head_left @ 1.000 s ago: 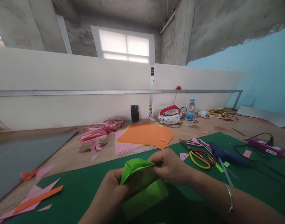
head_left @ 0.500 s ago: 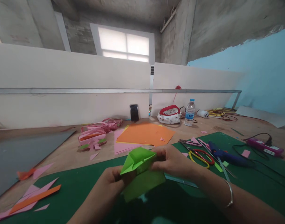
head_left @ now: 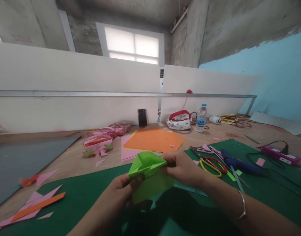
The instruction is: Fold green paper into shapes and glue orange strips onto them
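Observation:
A bright green sheet of folded paper (head_left: 147, 165) is held above the green cutting mat (head_left: 91, 193). Its upper part is folded into a pointed shape, and a flat darker flap hangs below. My left hand (head_left: 124, 188) pinches its left side, thumb on the near face. At its right corner my right hand (head_left: 181, 167) grips it between thumb and fingers; a silver bangle circles that wrist. Some of the fingertips are hidden behind the paper.
Right of my hands lie scissors (head_left: 211, 167) and a blue glue gun (head_left: 239, 162). Orange sheets (head_left: 152, 140), a pink paper pile (head_left: 98, 141), a phone (head_left: 141, 118), a pouch (head_left: 179, 120) and a water bottle (head_left: 201, 118) are behind. Paper scraps (head_left: 38, 206) lie left.
My left thumb has come up onto the paper's near face. The folded top has tilted and risen slightly, and the lower flap shows less.

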Demonstrator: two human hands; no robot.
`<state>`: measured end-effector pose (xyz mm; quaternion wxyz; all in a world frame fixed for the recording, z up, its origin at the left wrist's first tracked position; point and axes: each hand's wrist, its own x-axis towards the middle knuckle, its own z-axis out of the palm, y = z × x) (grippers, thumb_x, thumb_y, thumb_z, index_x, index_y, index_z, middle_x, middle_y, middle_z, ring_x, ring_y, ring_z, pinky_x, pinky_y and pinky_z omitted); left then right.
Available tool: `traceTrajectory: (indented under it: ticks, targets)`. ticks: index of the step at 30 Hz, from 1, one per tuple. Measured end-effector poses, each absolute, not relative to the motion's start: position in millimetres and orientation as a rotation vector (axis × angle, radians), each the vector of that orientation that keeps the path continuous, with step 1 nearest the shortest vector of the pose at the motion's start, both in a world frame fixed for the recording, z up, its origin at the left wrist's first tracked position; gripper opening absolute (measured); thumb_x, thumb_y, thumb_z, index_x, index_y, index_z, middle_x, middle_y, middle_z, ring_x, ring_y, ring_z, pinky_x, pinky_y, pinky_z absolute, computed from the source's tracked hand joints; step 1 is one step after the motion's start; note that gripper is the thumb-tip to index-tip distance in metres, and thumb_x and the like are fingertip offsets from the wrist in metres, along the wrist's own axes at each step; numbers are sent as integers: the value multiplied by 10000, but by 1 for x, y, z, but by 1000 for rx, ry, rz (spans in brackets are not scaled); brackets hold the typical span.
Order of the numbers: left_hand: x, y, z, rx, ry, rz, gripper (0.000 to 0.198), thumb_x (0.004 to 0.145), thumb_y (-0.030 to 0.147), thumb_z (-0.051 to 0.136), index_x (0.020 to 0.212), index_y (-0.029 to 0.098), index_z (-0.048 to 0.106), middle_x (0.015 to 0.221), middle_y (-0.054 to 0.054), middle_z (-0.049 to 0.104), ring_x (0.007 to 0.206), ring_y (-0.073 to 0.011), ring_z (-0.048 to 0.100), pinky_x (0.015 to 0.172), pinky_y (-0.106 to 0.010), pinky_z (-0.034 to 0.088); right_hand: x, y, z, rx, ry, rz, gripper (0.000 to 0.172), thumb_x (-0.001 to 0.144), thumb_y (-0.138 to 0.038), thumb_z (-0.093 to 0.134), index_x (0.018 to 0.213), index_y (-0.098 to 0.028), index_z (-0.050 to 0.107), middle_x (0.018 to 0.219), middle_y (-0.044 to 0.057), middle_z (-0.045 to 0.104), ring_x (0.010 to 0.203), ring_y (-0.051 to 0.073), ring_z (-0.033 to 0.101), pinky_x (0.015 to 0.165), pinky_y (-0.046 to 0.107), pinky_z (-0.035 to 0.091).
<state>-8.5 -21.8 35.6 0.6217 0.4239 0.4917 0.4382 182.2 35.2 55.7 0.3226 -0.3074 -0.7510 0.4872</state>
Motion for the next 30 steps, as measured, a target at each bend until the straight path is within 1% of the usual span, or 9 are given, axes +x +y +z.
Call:
traceTrajectory:
  ticks: [3,6,9,11,13,18,23,26,30]
  targets:
    - [-8,-22,36,910,1105,992,384,653,459,747,903,171,707,619,-26,689,574,-188,645,580,-301,519,182,37,55,-795,-2048,1299,89,739,-105,568,757,-147,644,718,-24,582,701,127,542,641,209,430]
    - [-9,-21,36,886,1148,1020,410,638,441,763,929,159,699,567,-16,665,542,-186,638,541,-282,497,181,39,53,-821,-2078,1276,71,738,-118,581,672,-141,592,633,-44,496,609,100,469,560,188,376]
    - [-10,-19,34,895,1187,1053,351,611,439,780,803,154,707,524,1,623,552,-164,614,516,-241,462,181,38,54,-856,-2053,1178,198,744,-187,632,580,-141,532,607,-47,433,588,93,406,528,191,318]
    - [-10,-19,35,919,1204,1066,289,602,428,788,661,164,686,512,18,607,558,-134,590,520,-206,447,181,37,54,-870,-2027,1127,251,747,-235,655,559,-143,516,634,-38,452,615,103,413,545,202,322]
    - [-10,-20,37,970,1227,1075,287,614,446,774,627,175,681,563,21,639,587,-124,588,558,-196,463,181,36,54,-866,-1997,1155,256,751,-265,662,571,-144,526,645,-34,465,632,111,425,560,209,334]
    - [-11,-21,41,1084,1292,1081,376,661,545,700,820,205,733,731,-2,723,740,-183,630,734,-271,522,180,39,51,-842,-1949,1286,161,756,-230,649,647,-145,567,651,-42,473,629,102,432,581,211,357]
    - [-12,-20,41,1097,1297,1089,393,662,561,692,846,217,743,757,-10,739,777,-191,635,744,-262,510,178,41,47,-895,-1861,1444,123,765,-234,600,695,-136,621,638,-27,502,599,104,479,560,222,411]
    - [-13,-21,42,1135,1328,1103,391,702,568,649,863,226,746,774,-12,747,796,-197,633,733,-252,491,177,38,47,-913,-1793,1523,138,751,-257,598,739,-135,662,694,-1,558,666,135,544,607,265,472]
    - [-15,-22,44,1223,1377,1082,358,695,529,665,858,223,751,744,-13,745,739,-203,621,679,-254,451,173,34,49,-900,-1703,1563,131,706,-237,608,732,-140,692,689,-2,585,668,124,547,648,263,464]
